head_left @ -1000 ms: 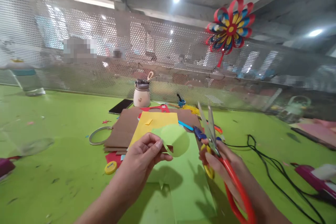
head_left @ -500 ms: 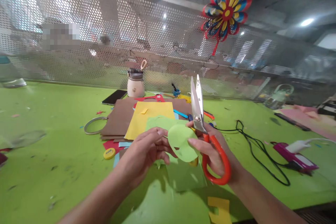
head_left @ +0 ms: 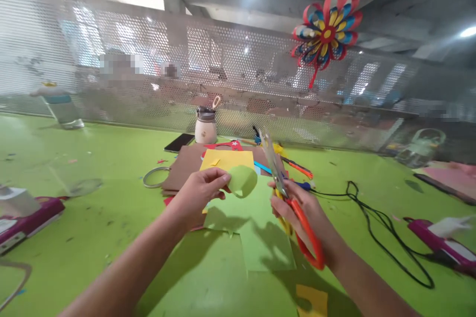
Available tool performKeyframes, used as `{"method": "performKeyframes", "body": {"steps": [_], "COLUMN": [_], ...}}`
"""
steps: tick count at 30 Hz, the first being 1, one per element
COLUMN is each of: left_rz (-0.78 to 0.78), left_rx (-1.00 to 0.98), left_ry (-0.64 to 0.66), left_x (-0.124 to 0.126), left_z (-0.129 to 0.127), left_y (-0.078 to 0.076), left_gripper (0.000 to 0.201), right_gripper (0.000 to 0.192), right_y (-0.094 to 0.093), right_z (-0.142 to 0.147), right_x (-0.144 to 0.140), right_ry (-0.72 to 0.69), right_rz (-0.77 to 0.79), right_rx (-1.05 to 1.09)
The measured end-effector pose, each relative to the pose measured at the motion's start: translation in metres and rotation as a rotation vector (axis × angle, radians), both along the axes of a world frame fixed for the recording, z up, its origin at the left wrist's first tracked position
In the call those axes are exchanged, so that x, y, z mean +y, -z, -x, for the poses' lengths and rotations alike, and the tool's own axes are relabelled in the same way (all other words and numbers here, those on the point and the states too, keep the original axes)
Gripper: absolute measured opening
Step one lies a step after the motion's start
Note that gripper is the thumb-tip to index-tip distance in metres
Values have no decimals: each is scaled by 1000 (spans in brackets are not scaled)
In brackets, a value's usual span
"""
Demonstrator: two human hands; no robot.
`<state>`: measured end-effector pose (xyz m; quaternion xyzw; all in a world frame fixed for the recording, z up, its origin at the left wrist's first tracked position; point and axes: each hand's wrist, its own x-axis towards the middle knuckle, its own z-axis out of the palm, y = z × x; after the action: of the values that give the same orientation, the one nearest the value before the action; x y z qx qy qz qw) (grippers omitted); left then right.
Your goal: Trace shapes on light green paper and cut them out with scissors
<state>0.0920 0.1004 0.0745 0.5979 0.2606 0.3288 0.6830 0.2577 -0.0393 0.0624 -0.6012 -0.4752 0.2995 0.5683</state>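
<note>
Between thumb and fingers, my left hand (head_left: pixel 208 185) pinches a light green paper circle (head_left: pixel 243 182) by its left edge, held above the paper stack. My right hand (head_left: pixel 297 203) is closed on a pair of scissors (head_left: pixel 303 228) with orange-red handles, the blades pointing up and slightly apart. Light green paper sheets (head_left: pixel 264 237) lie on the table under both hands. Behind the circle, a yellow sheet (head_left: pixel 225 157) with a small yellow scrap rests on brown sheets (head_left: pixel 182 168). A cut yellow scrap (head_left: pixel 314 299) lies near the front edge.
At the back stand a white bottle (head_left: pixel 206 129) and a dark phone (head_left: pixel 179 142). A black cable (head_left: pixel 366 218) and a purple power strip (head_left: pixel 442 240) lie on the right; another power strip (head_left: pixel 44 215) is at the left. A roll of tape (head_left: pixel 155 177) sits beside the brown sheets.
The green circle has passed out of my right fingers and is now in my left hand alone, farther left. My right hand keeps the scissors. The head view has shifted.
</note>
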Motion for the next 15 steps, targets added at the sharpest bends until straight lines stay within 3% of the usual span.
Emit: {"method": "performKeyframes", "body": {"steps": [7,15], "left_rz": [-52,-37], "left_rx": [-10,-17], "left_ry": [-65,-96], "left_x": [11,22], "left_z": [3,-7], "left_y": [-16,-11], "left_gripper": [16,16], "right_gripper": [55,55], "right_y": [10,11], "right_z": [-11,-26], "right_x": [-20,-21], "right_ry": [-290,-301], "right_rz": [136,147], "right_rx": [-216,-431]}}
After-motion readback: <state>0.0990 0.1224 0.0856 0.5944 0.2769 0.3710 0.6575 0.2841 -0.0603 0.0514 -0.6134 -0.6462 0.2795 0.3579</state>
